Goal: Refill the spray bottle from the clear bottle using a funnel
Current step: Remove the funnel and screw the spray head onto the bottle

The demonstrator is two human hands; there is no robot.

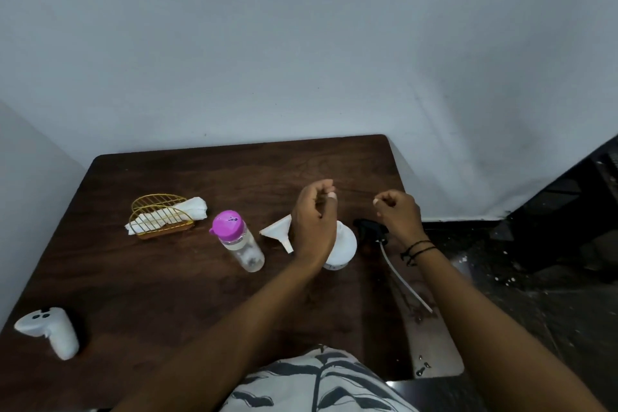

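Observation:
A white spray bottle body [344, 244] stands on the dark wooden table [167, 278], partly hidden behind my left hand [312, 211]. Its black spray head [368, 227] with a long white dip tube [406, 281] lies on the table to the right, under my right hand [398, 211]. A white funnel [279, 232] lies on its side just left of the spray bottle. Left of that stands the clear bottle [242, 246] with a pink cap on. Both hands hover above the table with fingers curled and hold nothing.
A gold wire holder [160, 216] with a white cloth sits at the back left. A white controller [50, 331] lies at the near left corner. The table's right edge runs close to the dip tube, with dark floor beyond it.

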